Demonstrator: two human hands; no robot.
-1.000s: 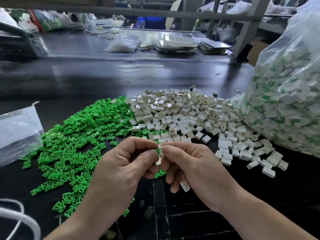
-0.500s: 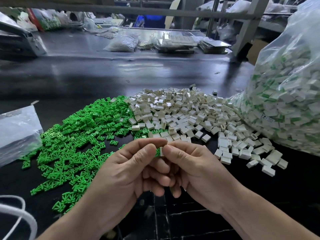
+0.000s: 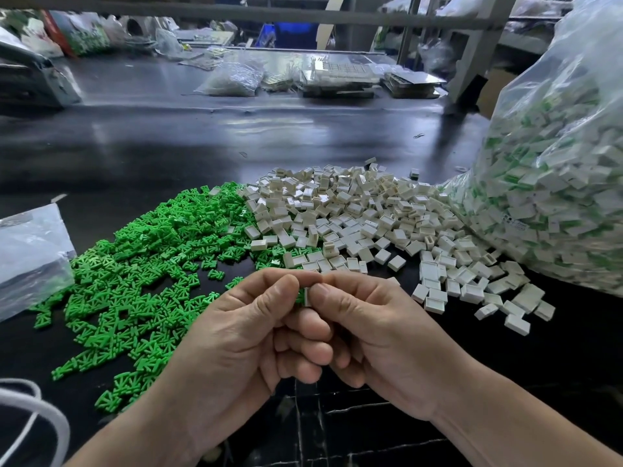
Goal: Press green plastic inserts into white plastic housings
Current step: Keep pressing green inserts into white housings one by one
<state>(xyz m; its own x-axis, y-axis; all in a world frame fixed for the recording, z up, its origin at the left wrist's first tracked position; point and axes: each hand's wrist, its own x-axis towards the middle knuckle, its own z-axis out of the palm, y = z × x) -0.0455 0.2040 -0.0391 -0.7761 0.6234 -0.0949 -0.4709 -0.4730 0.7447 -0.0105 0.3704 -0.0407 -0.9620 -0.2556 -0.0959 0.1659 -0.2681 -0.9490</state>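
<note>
- Our thumbs have squeezed closer together, so less green shows now.
- Our left hand (image 3: 236, 335) pinches the green insert (image 3: 299, 296). Our right hand (image 3: 381, 332) pinches the white housing (image 3: 307, 295) right against it.
- Both bits look tiny, light, hard and slippery, so we hold their flat sides.
- Just behind lie the green pile (image 3: 135, 264) and the white pile (image 3: 354, 217).

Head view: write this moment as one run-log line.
left hand: pinches green insert | right hand: pinches white housing | parts: meeting at fingertips
</note>
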